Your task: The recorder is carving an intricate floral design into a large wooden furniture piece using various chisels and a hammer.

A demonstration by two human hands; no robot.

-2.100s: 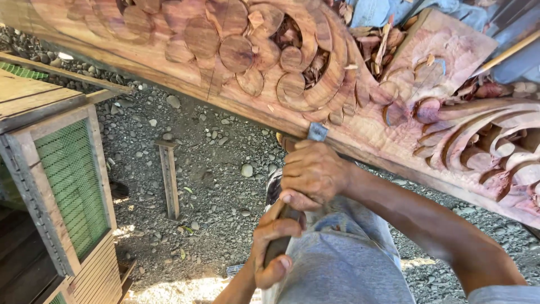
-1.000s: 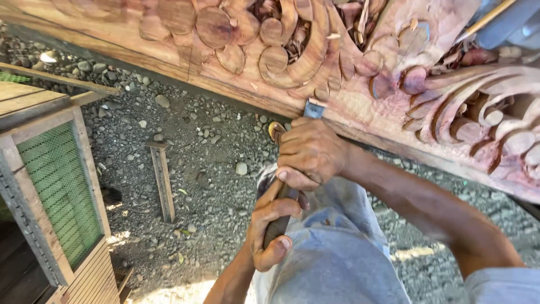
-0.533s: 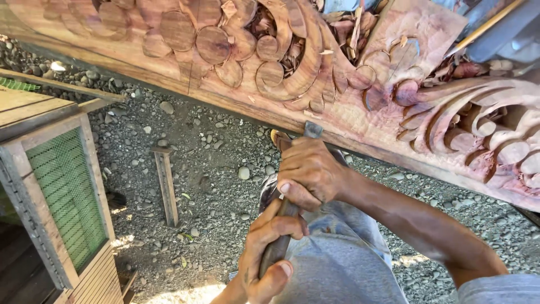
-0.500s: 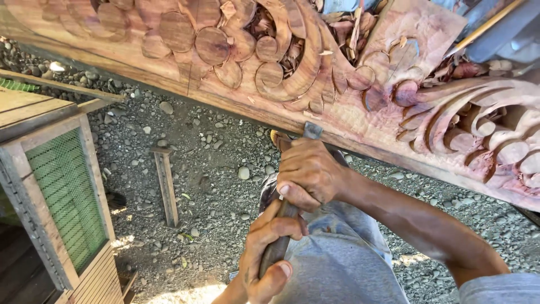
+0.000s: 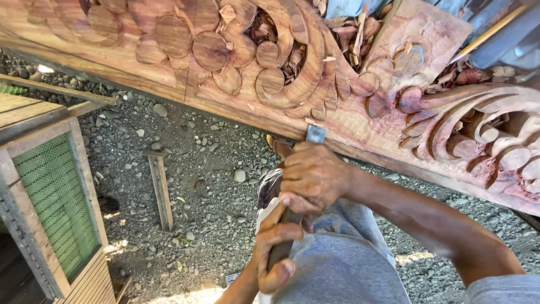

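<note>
Both hands wrap one chisel (image 5: 292,225): the left hand (image 5: 275,253), nearest, grips the handle's low end over grey trousers (image 5: 343,264), the right hand (image 5: 315,177) clamps higher, blade tip touching the near edge of the carved wooden panel (image 5: 270,79). Left, a green-meshed wooden frame (image 5: 50,202) borders open gravel (image 5: 208,186) holding a loose wooden slat (image 5: 160,188). Since a second ago, the left hand has moved up the handle.
</note>
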